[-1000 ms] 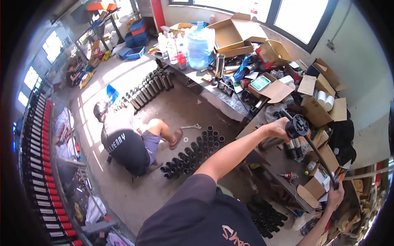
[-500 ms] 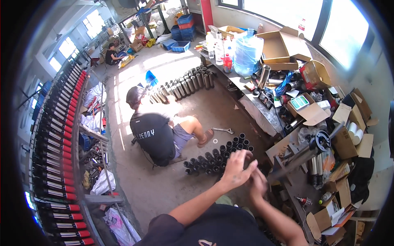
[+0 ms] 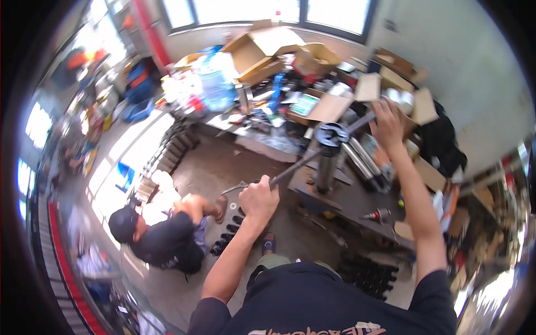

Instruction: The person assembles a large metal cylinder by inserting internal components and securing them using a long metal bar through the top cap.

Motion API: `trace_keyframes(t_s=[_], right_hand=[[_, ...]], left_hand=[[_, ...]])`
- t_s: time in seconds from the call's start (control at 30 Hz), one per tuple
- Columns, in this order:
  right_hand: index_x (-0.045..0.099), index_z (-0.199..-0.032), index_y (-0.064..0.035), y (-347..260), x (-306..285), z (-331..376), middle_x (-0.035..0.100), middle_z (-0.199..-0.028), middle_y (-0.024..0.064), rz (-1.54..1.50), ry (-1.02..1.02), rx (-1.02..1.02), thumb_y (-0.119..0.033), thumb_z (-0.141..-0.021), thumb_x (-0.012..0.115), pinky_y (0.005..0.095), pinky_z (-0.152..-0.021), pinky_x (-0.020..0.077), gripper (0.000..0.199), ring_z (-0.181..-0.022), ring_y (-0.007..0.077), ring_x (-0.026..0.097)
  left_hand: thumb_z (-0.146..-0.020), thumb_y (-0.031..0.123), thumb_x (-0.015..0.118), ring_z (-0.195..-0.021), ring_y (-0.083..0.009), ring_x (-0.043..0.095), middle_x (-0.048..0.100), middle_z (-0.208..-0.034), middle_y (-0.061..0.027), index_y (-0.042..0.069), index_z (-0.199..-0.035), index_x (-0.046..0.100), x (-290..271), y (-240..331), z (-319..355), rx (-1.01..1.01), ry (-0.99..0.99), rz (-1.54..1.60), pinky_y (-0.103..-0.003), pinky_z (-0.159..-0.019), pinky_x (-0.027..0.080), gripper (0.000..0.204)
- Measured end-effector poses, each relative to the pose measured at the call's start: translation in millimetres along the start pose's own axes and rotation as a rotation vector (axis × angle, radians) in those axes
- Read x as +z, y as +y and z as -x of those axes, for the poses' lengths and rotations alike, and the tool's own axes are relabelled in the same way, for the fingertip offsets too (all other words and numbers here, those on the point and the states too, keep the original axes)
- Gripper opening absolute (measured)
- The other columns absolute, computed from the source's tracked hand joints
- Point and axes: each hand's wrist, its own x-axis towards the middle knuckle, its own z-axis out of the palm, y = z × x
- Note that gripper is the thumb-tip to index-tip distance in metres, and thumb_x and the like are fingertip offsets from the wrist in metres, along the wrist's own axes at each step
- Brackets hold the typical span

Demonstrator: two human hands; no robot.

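Left hand [image 3: 259, 198]: fist closed around long metal bar [image 3: 296, 166].
Right hand [image 3: 387, 124]: fingers gripping bar's far end.
Packages: open brown cardboard boxes [image 3: 262, 47] crowd bench [image 3: 357, 204].

Premises: a workshop or small assembly shop. A cluttered worktop [image 3: 357, 195] along the far and right side carries open brown cardboard boxes [image 3: 268, 47], silver metal tubes [image 3: 363, 159] and a red-handled hand tool [image 3: 378, 215]. Rows of black cylindrical parts [image 3: 231, 237] stand on the bare concrete floor [image 3: 218, 167], where a person in dark clothing [image 3: 162, 237] crouches. Large windows [image 3: 268, 10] line the far wall.
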Motion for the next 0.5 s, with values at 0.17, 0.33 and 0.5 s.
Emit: trace_keyframes(t_s=[0.17,0.33,0.5], right_hand=[[0.076,-0.096,-0.0093,173.8,48.1,15.2,0.074,-0.098,0.0141,0.158,-0.680,0.191,-0.035,-0.079,0.072,0.0451,-0.082,0.0584,0.032,-0.093,0.0335,0.072],[0.069,-0.071,-0.0016,65.5,-92.9,155.0,0.067,-0.072,0.0189,-0.080,-0.573,0.031,-0.042,-0.084,0.071,0.0482,-0.063,0.0518,0.043,-0.069,0.0353,0.067],[0.055,-0.056,0.0018,52.4,-178.7,90.7,0.045,-0.047,0.0100,-0.656,-1.242,0.323,-0.035,-0.091,0.069,0.0353,-0.050,0.0396,0.053,-0.043,0.0235,0.046]], left_hand=[[-0.089,0.028,0.061,-0.070,-0.0282,0.072,0.070,-0.077,-0.0090,0.013,-0.087,0.063,34.3,119.5,-87.3,0.205,0.186,-0.293,-0.043,-0.059,0.057,0.016],[-0.085,0.031,0.069,-0.062,-0.0275,0.065,0.063,-0.072,-0.0051,0.012,-0.079,0.060,22.9,45.9,-183.7,0.762,0.442,-0.156,-0.040,-0.048,0.047,0.022],[-0.074,0.033,0.078,-0.069,-0.0348,0.064,0.064,-0.076,-0.0095,0.009,-0.086,0.064,86.7,44.0,-209.9,0.903,0.557,0.306,-0.041,-0.060,0.050,0.030]])
